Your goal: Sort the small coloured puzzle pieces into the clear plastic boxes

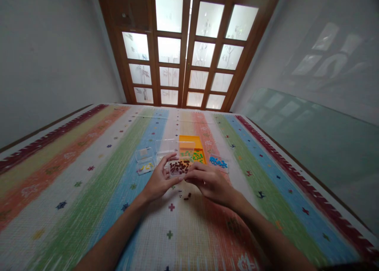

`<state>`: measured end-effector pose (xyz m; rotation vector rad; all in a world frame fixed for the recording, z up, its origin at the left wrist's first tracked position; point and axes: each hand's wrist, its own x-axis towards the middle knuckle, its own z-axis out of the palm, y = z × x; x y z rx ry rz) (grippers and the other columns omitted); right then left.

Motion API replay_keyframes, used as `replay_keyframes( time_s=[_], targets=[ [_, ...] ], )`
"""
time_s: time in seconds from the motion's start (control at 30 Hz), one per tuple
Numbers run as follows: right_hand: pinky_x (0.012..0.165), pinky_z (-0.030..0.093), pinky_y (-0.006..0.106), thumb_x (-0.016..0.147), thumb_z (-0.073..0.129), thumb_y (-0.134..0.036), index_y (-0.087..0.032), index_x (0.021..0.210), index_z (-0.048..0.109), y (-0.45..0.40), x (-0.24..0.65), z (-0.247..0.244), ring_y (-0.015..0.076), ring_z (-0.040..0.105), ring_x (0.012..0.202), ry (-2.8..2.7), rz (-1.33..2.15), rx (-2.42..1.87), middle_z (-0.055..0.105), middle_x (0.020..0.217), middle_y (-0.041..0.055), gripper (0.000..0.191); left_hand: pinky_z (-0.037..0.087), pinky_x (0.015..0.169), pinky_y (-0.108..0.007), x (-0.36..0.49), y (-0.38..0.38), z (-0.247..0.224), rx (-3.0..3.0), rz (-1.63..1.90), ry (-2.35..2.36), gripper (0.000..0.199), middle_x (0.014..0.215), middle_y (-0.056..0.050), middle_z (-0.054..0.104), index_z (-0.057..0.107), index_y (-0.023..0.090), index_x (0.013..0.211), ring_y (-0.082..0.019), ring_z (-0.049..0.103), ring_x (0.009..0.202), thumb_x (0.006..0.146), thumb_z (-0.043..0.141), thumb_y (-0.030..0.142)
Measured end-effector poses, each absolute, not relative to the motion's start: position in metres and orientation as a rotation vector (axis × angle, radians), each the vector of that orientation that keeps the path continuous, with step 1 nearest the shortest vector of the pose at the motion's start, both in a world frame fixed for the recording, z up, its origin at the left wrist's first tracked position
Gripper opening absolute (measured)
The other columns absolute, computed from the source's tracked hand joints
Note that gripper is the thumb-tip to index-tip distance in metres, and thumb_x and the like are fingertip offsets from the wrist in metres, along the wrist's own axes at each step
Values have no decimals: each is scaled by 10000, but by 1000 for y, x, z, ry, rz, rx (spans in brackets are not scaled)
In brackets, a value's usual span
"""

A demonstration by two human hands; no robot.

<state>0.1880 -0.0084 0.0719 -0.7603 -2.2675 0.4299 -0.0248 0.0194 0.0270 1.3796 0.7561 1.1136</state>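
A clear plastic box of small dark brown pieces [179, 167] is between my two hands. My left hand [160, 180] grips its left side, with the thumb along the near edge. At the box's right side my right hand [209, 180] has its fingers bent together by the near right corner; whatever its fingertips hold is too small to make out. On the cloth just in front of the box lie a few loose brown pieces [187, 196] and some tiny dark and pale bits [180, 191].
Behind the box stands an open orange case [190, 140] with green pieces [197, 157]. A clear box of blue pieces [218, 162] sits to the right, an open clear box with yellow pieces [145, 168] to the left. Striped cloth [154, 239] covers the table.
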Motion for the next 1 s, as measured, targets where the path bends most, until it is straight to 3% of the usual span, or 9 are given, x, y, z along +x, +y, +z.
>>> replay_keyframes(
  time_s=[0.33, 0.53, 0.8, 1.0],
  targets=[
    [828, 508, 288, 889, 572, -25, -163, 924, 737, 41, 172, 85, 173, 659, 938, -2582, 540, -575, 715, 1044, 91, 218, 585, 941, -400, -17, 16, 18, 1311, 1074, 641, 766, 1361, -99, 599, 494, 281, 1382, -264, 676, 1131, 707, 855, 248],
    [786, 494, 269, 864, 607, -26, -170, 910, 748, 45, 170, 84, 157, 649, 856, -2646, 575, -532, 713, 929, 59, 207, 572, 969, -422, -14, 13, 18, 1263, 1042, 600, 795, 1344, -108, 618, 462, 264, 1404, -280, 673, 1160, 710, 850, 234],
    [763, 489, 263, 910, 639, -101, -163, 918, 744, 50, 170, 82, 148, 667, 834, -2608, 657, -511, 746, 936, 63, 123, 581, 964, -414, -15, 9, 25, 1257, 1023, 630, 756, 1343, -107, 619, 483, 267, 1367, -297, 654, 1207, 710, 852, 205],
    [725, 474, 235, 858, 634, -31, -187, 984, 751, 48, 174, 88, 128, 662, 778, -2607, 647, -588, 759, 907, 30, 231, 589, 962, -431, -15, 9, 25, 1261, 1022, 650, 758, 1346, -109, 612, 487, 271, 1386, -293, 663, 1186, 722, 850, 229]
  ],
)
